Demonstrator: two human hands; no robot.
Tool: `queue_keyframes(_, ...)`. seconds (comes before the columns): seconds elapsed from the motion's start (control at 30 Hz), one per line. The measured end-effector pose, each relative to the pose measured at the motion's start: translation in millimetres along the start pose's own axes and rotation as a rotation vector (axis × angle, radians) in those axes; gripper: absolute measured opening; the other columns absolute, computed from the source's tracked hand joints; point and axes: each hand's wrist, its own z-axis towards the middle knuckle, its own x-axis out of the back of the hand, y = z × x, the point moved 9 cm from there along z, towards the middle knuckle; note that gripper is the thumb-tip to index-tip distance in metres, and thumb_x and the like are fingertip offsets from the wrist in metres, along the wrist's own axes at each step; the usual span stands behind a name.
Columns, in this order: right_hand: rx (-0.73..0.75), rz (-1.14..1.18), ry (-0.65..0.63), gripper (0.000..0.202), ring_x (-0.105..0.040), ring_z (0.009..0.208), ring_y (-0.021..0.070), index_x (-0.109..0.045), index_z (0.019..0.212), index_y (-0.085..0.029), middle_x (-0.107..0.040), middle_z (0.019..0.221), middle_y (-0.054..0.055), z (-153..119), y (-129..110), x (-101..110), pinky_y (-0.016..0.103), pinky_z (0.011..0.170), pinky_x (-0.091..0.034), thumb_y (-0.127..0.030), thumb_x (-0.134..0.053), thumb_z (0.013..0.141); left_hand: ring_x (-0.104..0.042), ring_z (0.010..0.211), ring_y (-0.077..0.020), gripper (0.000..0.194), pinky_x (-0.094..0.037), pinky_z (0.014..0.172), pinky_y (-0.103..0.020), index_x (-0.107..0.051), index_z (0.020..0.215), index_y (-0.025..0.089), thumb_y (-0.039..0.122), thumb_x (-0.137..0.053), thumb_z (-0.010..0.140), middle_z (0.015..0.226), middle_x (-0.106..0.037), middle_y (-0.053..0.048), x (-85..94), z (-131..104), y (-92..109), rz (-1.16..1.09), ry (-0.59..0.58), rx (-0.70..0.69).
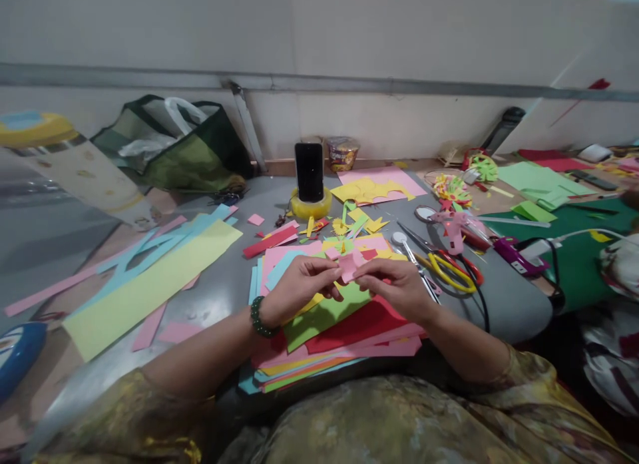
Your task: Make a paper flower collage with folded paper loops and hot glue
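A small pink piece of paper [350, 265] is pinched between my two hands, above a stack of coloured paper. My left hand [308, 282], with a green bead bracelet at the wrist, grips its left edge. On the right edge, the fingers of my right hand [392, 282] are closed. Beneath them lie a green sheet [327, 317] and a red sheet [364, 324] on top of the stack. Small yellow and green paper cutouts [342, 228] lie just beyond my fingers.
A phone [309, 172] stands upright on a yellow tape roll [312, 204]. To the right are yellow-handled scissors [446, 272], a pink glue gun [453, 231] and its black cord. Paper strips [154, 284], a tumbler [84, 164] and a green bag [184, 151] are on the left.
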Motion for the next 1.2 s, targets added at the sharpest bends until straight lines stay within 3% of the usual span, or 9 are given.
queue_keyframes(0.07, -0.153, 0.137, 0.046, 0.043, -0.049, 0.049, 0.0097, -0.069, 0.072, -0.019, -0.062, 0.06, -0.001, 2, 14, 1, 0.023, 0.044, -0.041, -0.061, -0.073, 0.078, -0.067, 0.055, -0.0149, 0.04, -0.052, 0.055, -0.022, -0.073, 0.07, 0.015, 0.055, -0.078, 0.071, 0.061, -0.069, -0.004, 0.3, -1, 1, 0.041, 0.011, -0.02)
queue_keyframes(0.17, -0.244, 0.218, 0.078, 0.049, -0.039, 0.049, 0.0078, -0.063, 0.066, -0.019, -0.055, 0.057, -0.003, 5, 21, 1, 0.023, 0.043, -0.031, -0.064, -0.079, 0.068, -0.068, 0.055, -0.0153, 0.039, -0.053, 0.056, -0.023, -0.075, 0.073, 0.015, 0.054, -0.077, 0.072, 0.064, -0.07, -0.004, -0.7, -1, 1, 0.087, 0.01, -0.04)
queue_keyframes(0.37, -0.296, 0.262, 0.073, 0.048, -0.035, 0.048, 0.0072, -0.059, 0.063, -0.02, -0.048, 0.052, -0.007, 8, 26, 0, 0.024, 0.046, -0.028, -0.062, -0.081, 0.064, -0.068, 0.053, -0.0149, 0.032, -0.051, 0.052, -0.02, -0.072, 0.069, 0.016, 0.047, -0.074, 0.074, 0.062, -0.069, -0.003, -3.9, -2, 4, 0.139, 0.0, -0.068)
queue_keyframes(0.47, -0.304, 0.246, 0.067, 0.046, -0.036, 0.051, 0.0075, -0.06, 0.063, -0.019, -0.052, 0.055, -0.005, 7, 30, 0, 0.024, 0.048, -0.027, -0.059, -0.082, 0.065, -0.067, 0.053, -0.0142, 0.027, -0.051, 0.053, -0.02, -0.071, 0.069, 0.016, 0.042, -0.072, 0.074, 0.062, -0.067, -0.002, -7.0, -3, 6, 0.136, -0.018, -0.075)
queue_keyframes(0.77, -0.34, 0.23, 0.054, 0.041, -0.038, 0.056, 0.0089, -0.059, 0.064, -0.019, -0.052, 0.06, -0.004, 5, 42, -2, 0.025, 0.053, -0.028, -0.052, -0.082, 0.065, -0.067, 0.054, -0.0133, 0.02, -0.049, 0.054, -0.019, -0.068, 0.07, 0.016, 0.034, -0.064, 0.078, 0.06, -0.065, -0.001, -10.5, -4, 10, 0.218, -0.046, -0.121)
queue_keyframes(0.93, -0.31, 0.258, 0.06, 0.039, -0.048, 0.063, 0.011, -0.056, 0.064, -0.02, -0.06, 0.068, -0.002, 7, 41, -3, 0.027, 0.061, -0.037, -0.047, -0.083, 0.066, -0.066, 0.054, -0.0129, 0.02, -0.048, 0.053, -0.018, -0.067, 0.071, 0.016, 0.032, -0.059, 0.08, 0.06, -0.066, -0.001, -12.6, -4, 10, 0.267, -0.059, -0.145)
queue_keyframes(1.2, -0.291, 0.329, 0.08, 0.034, -0.054, 0.066, 0.012, -0.055, 0.072, -0.021, -0.058, 0.07, -0.004, 7, 37, -2, 0.028, 0.065, -0.044, -0.038, -0.084, 0.065, -0.066, 0.055, -0.0129, 0.026, -0.047, 0.052, -0.018, -0.066, 0.069, 0.016, 0.035, -0.055, 0.082, 0.059, -0.063, 0.0, -15.7, -4, 8, 0.311, -0.078, -0.143)
